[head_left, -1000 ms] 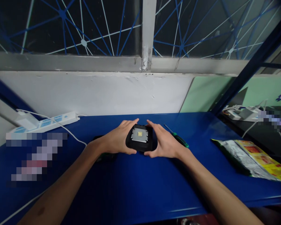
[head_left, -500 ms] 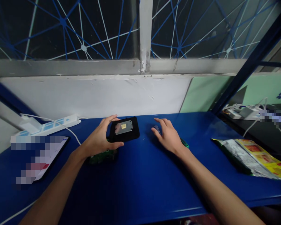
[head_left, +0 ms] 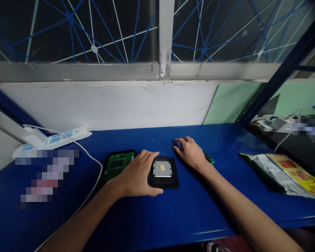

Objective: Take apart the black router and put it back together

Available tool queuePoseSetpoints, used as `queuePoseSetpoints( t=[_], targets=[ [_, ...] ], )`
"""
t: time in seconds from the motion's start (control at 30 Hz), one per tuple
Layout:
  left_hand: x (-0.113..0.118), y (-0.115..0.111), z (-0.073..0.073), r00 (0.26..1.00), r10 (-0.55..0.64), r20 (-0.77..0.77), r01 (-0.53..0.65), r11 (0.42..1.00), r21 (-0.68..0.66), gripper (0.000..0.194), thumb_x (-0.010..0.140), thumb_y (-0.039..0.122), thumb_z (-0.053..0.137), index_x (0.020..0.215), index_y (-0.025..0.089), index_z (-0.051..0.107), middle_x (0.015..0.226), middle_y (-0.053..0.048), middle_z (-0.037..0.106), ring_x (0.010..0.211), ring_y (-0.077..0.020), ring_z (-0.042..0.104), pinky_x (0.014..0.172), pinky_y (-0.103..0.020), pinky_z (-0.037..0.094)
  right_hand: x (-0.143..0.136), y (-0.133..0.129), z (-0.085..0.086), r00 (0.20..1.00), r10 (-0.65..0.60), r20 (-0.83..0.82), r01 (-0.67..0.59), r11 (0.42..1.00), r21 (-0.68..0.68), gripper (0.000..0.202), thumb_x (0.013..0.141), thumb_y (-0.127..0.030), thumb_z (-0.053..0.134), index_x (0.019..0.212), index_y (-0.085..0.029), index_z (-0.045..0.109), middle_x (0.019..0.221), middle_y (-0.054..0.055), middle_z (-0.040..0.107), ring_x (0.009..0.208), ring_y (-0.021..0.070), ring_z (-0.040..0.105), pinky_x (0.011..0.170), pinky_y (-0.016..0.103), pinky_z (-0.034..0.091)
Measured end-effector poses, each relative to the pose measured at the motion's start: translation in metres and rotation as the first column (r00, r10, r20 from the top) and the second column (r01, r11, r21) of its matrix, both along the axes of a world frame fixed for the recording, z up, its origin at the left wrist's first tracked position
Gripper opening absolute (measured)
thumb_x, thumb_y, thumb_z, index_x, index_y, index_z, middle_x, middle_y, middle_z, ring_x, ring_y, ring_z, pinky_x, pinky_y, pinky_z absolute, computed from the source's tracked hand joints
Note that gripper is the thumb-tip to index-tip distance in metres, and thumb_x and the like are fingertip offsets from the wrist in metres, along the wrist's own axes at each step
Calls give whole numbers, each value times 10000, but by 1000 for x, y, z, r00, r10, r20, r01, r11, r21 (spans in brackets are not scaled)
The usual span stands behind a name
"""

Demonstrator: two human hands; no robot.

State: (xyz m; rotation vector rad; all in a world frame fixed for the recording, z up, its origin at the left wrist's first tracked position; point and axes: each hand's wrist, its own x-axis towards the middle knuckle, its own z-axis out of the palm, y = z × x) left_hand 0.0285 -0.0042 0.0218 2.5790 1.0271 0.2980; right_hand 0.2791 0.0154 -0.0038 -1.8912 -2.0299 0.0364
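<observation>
A black square cover [head_left: 174,180] with a silver metal plate [head_left: 167,170] and a small yellowish pad on it lies flat on the blue table. Around its left side is my left hand [head_left: 139,174], thumb at the near edge and fingers at the far edge. Left of that hand, a green circuit board in a black casing [head_left: 117,162] is partly hidden by the wrist. My right hand [head_left: 190,152] rests on the table with its fingertips on a small clear bluish item [head_left: 177,143]. A green-ended tool [head_left: 209,158] shows partly beyond the right wrist.
A white power strip [head_left: 65,137] with a cable [head_left: 90,192] running forward lies on the left, near a blurred-out flat device. At the right is a yellow and silver packet [head_left: 280,175]. A wall and window frame stand behind the table.
My left hand has moved right and down with the black cover, which now lies on the table. The circuit board is more exposed. My right hand's fingers have closed in on the clear item.
</observation>
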Motion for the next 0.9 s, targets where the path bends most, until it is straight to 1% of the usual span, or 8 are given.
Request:
queuePoseSetpoints(
  t=[0.13,0.27,0.33,0.4,0.5,0.57,0.63,0.9],
  targets=[
    [0,1,-9,1000,-2,-29,2,1000,7,1102,607,680,761,1476,140,350,1404,-176,495,1305,-392,447,1069,-555,434,1,4,-6,998,-2,-56,2,1000,15,352,941,-359,569,1231,-169,627,1094,154,638,972,282,653,812,365,504],
    [-2,1,-16,998,-26,-57,27,999,23,1129,642,773,709,1505,149,332,1456,-186,464,1340,-402,422,1084,-559,412,6,8,-9,989,21,-145,-13,999,52,259,914,-249,584,1153,-166,636,1051,120,660,825,215,662,762,334,508],
    [-3,1,-18,997,-51,-64,54,998,42,1159,665,836,651,1533,156,298,1493,-196,432,1372,-421,389,1104,-584,379,8,9,-5,981,34,-193,-18,996,87,277,909,-236,583,1176,-168,611,1011,92,675,777,186,652,754,320,512],
    [-3,1,-19,995,-67,-76,72,996,59,1188,674,872,611,1550,143,274,1517,-211,405,1398,-442,353,1120,-609,349,7,8,2,963,47,-266,-5,988,157,367,931,-277,562,1281,-171,539,1005,75,678,724,160,636,744,318,521],
    [-1,-2,-17,992,-64,-105,71,996,59,1192,693,867,598,1555,114,264,1525,-221,394,1410,-448,333,1125,-617,342,2,2,11,866,141,-480,41,936,349,482,951,-311,526,1413,-206,437,1006,63,652,661,137,611,700,329,535],
    [-1,-3,-16,991,-62,-118,70,996,60,1173,712,845,606,1554,102,265,1527,-218,395,1411,-438,336,1134,-603,342,-2,-3,13,799,228,-557,37,905,424,526,951,-296,525,1459,-239,401,1000,55,617,675,136,623,702,339,548],
    [0,-4,-16,991,-59,-118,67,995,71,1154,725,828,614,1554,106,266,1528,-211,399,1412,-428,341,1143,-586,340,-6,-7,11,782,279,-558,5,891,454,544,950,-280,531,1475,-264,391,982,41,586,704,139,636,724,349,560],
    [-2,-4,-17,990,-63,-127,78,990,120,1123,760,832,576,1553,100,264,1535,-197,405,1427,-400,335,1166,-536,325,-15,-15,5,800,379,-464,-120,860,495,529,931,-236,573,1439,-292,434,904,0,520,723,136,602,728,344,562]
  ],
)
